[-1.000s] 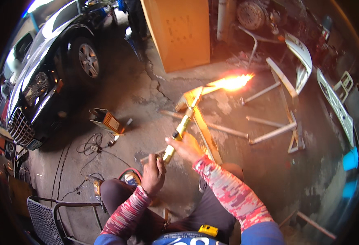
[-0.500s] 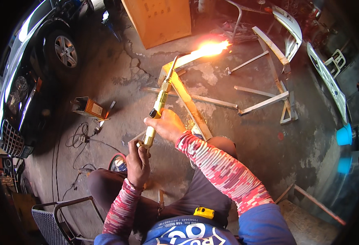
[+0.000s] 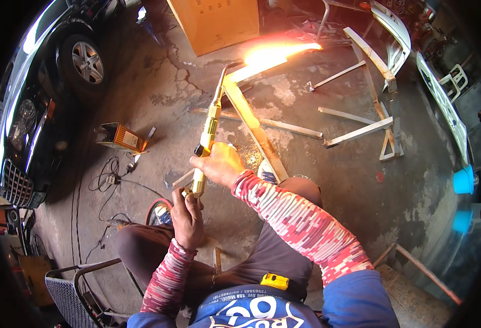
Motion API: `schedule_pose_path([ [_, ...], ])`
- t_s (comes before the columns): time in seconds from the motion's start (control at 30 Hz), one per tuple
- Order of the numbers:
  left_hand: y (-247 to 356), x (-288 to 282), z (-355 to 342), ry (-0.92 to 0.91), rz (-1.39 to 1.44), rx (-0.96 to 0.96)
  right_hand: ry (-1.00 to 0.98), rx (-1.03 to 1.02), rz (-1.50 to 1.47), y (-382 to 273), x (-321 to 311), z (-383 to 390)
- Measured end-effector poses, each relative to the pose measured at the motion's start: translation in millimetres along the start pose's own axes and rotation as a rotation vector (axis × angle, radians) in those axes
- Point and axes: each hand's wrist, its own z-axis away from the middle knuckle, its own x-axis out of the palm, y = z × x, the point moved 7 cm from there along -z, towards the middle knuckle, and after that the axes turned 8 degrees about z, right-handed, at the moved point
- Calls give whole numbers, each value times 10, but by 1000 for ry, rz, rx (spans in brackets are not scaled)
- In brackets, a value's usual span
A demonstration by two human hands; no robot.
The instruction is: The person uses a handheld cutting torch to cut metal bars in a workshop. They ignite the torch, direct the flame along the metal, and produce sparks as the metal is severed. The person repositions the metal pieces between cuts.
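Observation:
A brass gas torch (image 3: pixel 210 124) slants up and away in front of me, its thin bent tip burning. From the tip a bright orange flame (image 3: pixel 276 53) streams to the right, along the far arm of an L-shaped metal frame (image 3: pixel 250 121). My right hand (image 3: pixel 220 163) is closed around the torch body, with the thumb close to a black knob. My left hand (image 3: pixel 188 221) grips the torch's lower end, fingers at the brass valve fitting. The frame's near arm runs down toward my right knee and shoe.
Loose metal bars (image 3: pixel 361 133) lie on the concrete to the right. Behind the flame stands a cardboard box (image 3: pixel 218 24). At left are a dark car (image 3: pixel 30 126), a rectangular tin (image 3: pixel 121 136) and tangled cables (image 3: pixel 109 177). A blue bucket (image 3: pixel 463 179) sits far right.
The torch tip has shifted slightly up and left, and its flame now spreads wider along the frame's far arm. Both hands keep their grip.

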Motion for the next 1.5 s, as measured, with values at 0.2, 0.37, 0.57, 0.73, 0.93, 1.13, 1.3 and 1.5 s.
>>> schedule_pose_path([
  [0.2,-118,10,90,69,20,18,-77,42,-4,16,109,-11],
  [0.37,-242,70,223,37,220,-179,-134,36,4,83,230,-51],
  [0.57,-248,134,268,-27,349,-234,-179,60,14,194,326,-90],
  [0.73,-272,110,298,44,225,-148,-243,80,45,237,373,-134],
  [0.93,-377,183,327,151,62,-55,-209,147,151,259,429,-117],
  [1.13,-490,282,290,157,-30,-70,-200,203,270,381,510,-206],
  [1.3,-553,384,252,150,-49,-107,-251,258,271,529,550,-366],
  [1.5,-543,469,211,172,-36,-79,-238,294,257,639,489,-427],
])
